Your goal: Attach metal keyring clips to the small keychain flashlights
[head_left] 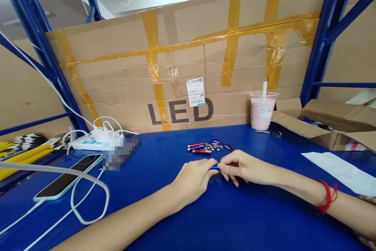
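My left hand [194,179] is closed around a small blue metal tube [215,167], shaped like a mini flashlight. Only a short length of it shows; the rest is hidden in the fingers. At the tube's right end, my right hand [238,167] pinches with thumb and forefinger. Whether a smaller part sits between those fingertips cannot be made out. Just beyond the hands lie a red tube [201,152] and a purple tube [197,147] alongside another red one. Several silver button cells [216,147] are heaped beside them, along with a dark red cord [226,144].
A cup of pink drink [262,112] stands at the back, near an open cardboard box [326,125]. White paper [337,170] lies at right. At left are a phone [70,176], a power strip [88,143] and looping white cables [107,200]. A cardboard wall [182,67] closes the back.
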The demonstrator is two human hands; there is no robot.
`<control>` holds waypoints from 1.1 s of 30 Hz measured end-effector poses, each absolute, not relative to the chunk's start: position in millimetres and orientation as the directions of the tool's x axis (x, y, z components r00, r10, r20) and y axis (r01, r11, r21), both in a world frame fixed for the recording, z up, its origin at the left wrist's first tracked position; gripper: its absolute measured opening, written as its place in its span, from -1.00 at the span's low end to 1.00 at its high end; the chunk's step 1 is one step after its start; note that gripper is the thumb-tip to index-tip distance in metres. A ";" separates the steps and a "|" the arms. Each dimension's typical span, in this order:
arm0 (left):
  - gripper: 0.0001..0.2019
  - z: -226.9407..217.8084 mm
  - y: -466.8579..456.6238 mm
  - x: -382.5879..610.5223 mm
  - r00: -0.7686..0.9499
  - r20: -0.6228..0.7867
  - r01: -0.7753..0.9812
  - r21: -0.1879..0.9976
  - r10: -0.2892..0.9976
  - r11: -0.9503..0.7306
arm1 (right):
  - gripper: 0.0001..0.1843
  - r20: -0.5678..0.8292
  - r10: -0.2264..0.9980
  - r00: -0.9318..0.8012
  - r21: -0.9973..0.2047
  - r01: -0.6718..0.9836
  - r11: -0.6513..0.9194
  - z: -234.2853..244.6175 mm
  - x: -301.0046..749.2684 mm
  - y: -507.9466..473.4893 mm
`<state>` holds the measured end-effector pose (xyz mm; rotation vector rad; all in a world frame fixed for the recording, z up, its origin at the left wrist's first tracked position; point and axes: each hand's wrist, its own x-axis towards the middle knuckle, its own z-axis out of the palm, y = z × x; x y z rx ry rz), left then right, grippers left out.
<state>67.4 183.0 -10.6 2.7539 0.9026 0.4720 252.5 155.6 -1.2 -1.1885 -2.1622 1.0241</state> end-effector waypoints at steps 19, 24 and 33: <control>-0.72 -7.7 181.2 67.9 0.662 0.346 0.563 0.356 0.665 -0.746 | -0.51 0.245 0.934 -0.258 -0.621 0.698 0.356 4.6 256.4 163.4; -0.71 -7.1 180.6 68.8 0.626 0.362 0.564 0.401 0.691 -0.722 | -0.61 0.517 0.818 -0.252 -0.455 0.729 0.512 8.4 262.6 162.3; -0.69 -7.0 181.5 69.4 0.645 0.336 0.561 0.401 0.686 -0.724 | -0.70 0.587 0.748 -0.309 -0.432 0.662 0.612 5.1 261.6 163.3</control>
